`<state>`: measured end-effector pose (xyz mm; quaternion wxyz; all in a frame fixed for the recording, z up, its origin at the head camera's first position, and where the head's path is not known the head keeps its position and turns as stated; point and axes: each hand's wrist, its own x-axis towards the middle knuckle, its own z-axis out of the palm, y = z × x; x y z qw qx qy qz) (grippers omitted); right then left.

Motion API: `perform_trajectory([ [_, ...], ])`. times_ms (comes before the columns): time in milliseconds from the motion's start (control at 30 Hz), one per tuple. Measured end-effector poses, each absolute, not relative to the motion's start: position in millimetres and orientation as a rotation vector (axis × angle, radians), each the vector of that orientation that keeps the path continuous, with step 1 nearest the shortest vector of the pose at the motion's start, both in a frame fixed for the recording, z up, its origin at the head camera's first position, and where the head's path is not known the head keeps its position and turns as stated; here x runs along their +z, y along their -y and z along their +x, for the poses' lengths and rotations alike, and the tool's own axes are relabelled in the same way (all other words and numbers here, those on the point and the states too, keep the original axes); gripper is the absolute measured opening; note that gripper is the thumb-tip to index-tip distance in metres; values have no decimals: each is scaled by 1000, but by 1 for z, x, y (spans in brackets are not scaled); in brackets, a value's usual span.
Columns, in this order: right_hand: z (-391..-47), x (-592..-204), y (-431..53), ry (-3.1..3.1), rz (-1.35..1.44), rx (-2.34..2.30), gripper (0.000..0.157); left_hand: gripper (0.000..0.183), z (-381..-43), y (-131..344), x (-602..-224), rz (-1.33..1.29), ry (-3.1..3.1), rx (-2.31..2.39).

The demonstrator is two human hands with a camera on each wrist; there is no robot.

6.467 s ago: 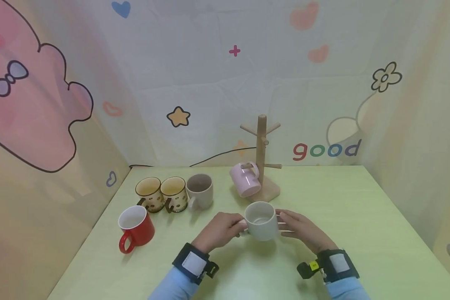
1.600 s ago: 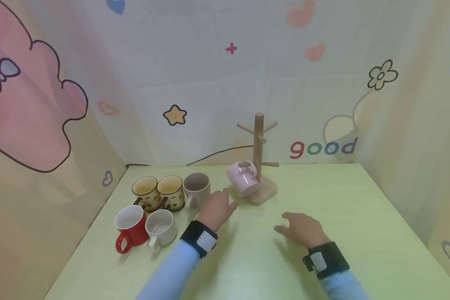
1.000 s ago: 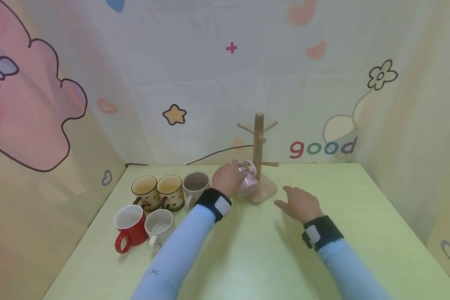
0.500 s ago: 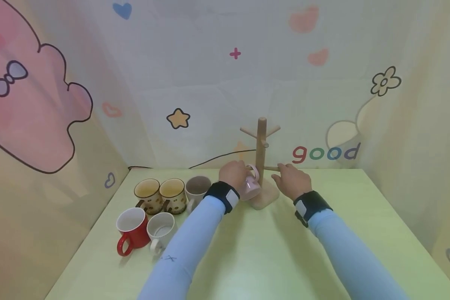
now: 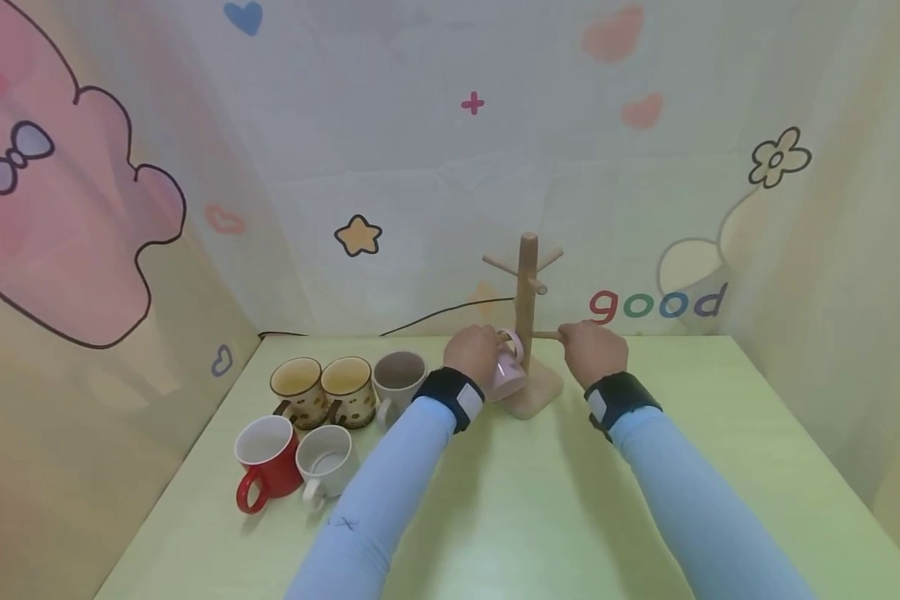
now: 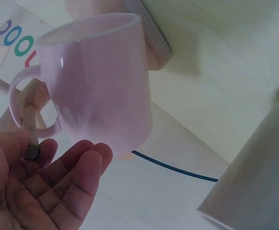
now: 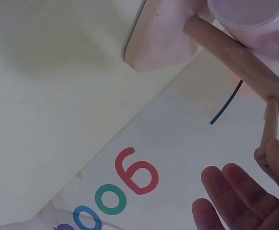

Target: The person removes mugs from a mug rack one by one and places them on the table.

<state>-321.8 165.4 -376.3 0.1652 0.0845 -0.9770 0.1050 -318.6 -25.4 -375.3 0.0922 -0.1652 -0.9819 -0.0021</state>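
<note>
A wooden mug tree (image 5: pixel 526 304) stands at the back of the table, with a pink mug (image 6: pixel 101 81) hanging by its handle from the lower left peg (image 6: pixel 29 125). My left hand (image 5: pixel 471 357) pinches the end of that peg between thumb and index finger. In the left wrist view its other fingers lie just under the mug. On the other side, my right hand (image 5: pixel 596 354) pinches the tip of the lower right peg (image 7: pixel 270 125) with thumb and index finger, the remaining fingers held loose. Several upper pegs carry nothing.
Left of the tree, two spotted yellow mugs (image 5: pixel 297 392) and a grey mug (image 5: pixel 400 379) form a back row. In front are a red mug (image 5: pixel 277 462) and a white mug (image 5: pixel 328 462). A printed curtain (image 5: pixel 420 167) hangs behind the table.
The white mug, earlier between both hands, now stands beside the red one. Both hands have moved to the tree and taken hold of its lower pegs. The tree has turned slightly.
</note>
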Motion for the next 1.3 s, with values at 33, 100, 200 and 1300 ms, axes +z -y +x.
perform_trajectory([
  [33, -322, -376, -167, 2791, 229, 318, 14, 31, -317, 24, -375, -511, 2906, -6],
  [100, -323, -376, -171, 2808, 203, 353, 17, 25, -315, 20, -376, -547, 2887, -1],
  [200, -327, -378, -177, 2829, 184, 372, 21, 14, -314, 14, -376, -538, 2899, -99],
  [1300, -349, -386, -205, 2812, 206, 382, 31, 20, -294, -47, -374, -514, 2830, 156],
])
